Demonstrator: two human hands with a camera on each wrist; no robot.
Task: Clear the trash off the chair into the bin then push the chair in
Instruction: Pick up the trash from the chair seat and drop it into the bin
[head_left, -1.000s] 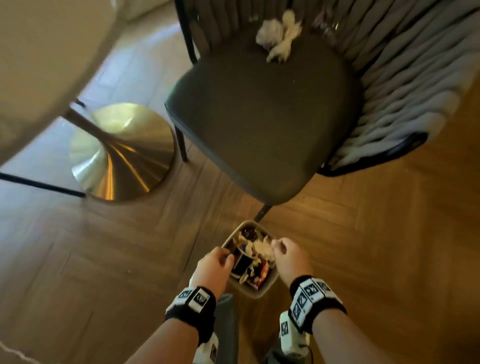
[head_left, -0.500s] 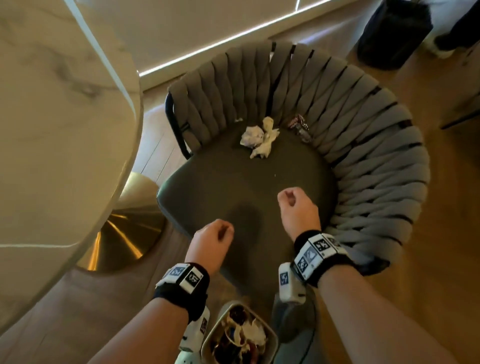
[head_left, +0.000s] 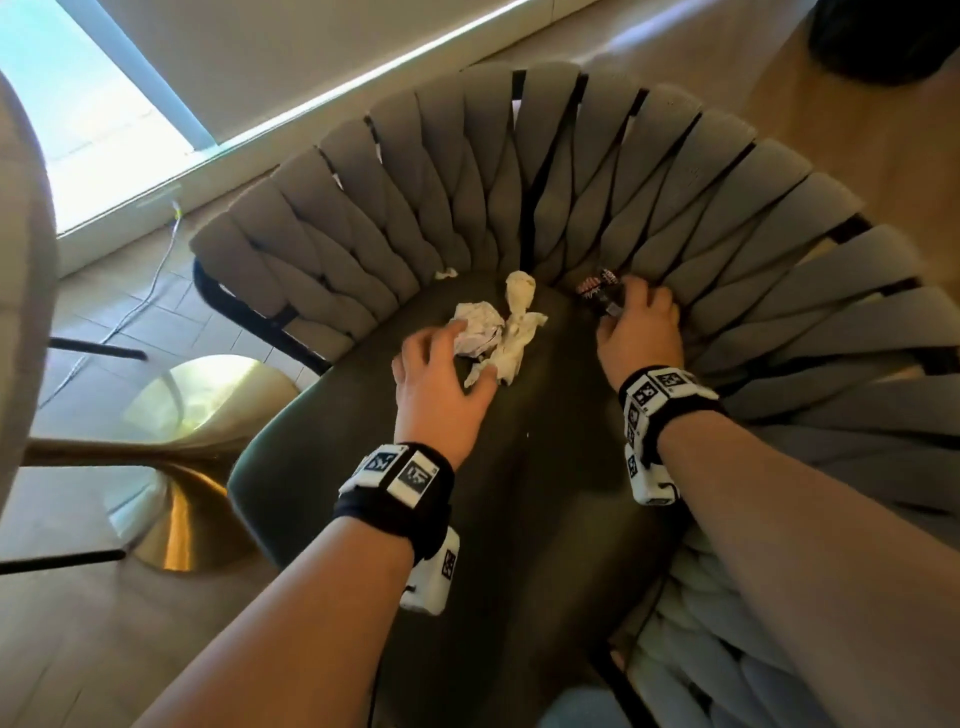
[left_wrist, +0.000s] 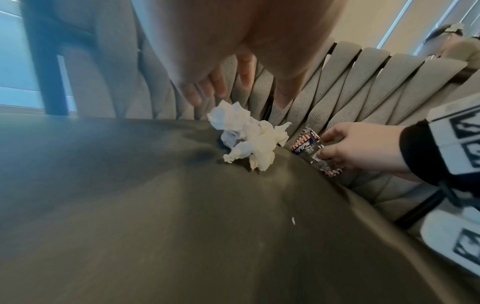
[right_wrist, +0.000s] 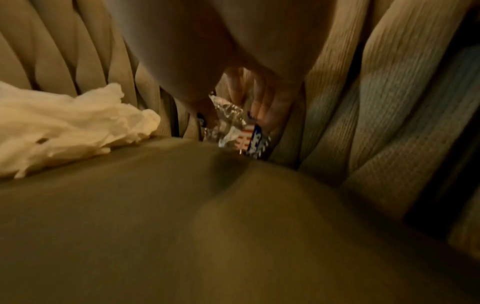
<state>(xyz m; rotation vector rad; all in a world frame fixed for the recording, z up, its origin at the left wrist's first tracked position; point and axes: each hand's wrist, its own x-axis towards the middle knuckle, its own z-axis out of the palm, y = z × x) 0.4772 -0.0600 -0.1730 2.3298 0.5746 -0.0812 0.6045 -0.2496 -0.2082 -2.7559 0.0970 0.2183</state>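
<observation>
Two crumpled white tissues (head_left: 493, 332) (left_wrist: 246, 135) (right_wrist: 64, 127) lie at the back of the chair's dark seat (head_left: 519, 519). My left hand (head_left: 470, 351) (left_wrist: 249, 98) hovers over them with spread fingers, thumb and one fingertip touching the paper. A shiny red, white and blue candy wrapper (head_left: 595, 286) (left_wrist: 305, 144) (right_wrist: 233, 133) is wedged where the seat meets the woven grey backrest (head_left: 675, 208). My right hand (head_left: 618, 304) (left_wrist: 324, 148) (right_wrist: 233, 115) pinches it between thumb and fingers. A small white scrap (head_left: 445, 273) lies against the backrest on the left. The bin is out of view.
A round pale table (head_left: 21, 260) on a gold base (head_left: 208, 415) stands close to the chair's left. A white cable (head_left: 156, 270) runs across the wooden floor behind it. A dark object (head_left: 883, 41) sits at the far right.
Both hands rose from the bin on the floor and reached forward over the seat. The left now spreads over the tissues, and the right has taken hold of the wrapper. The bin dropped out of view.
</observation>
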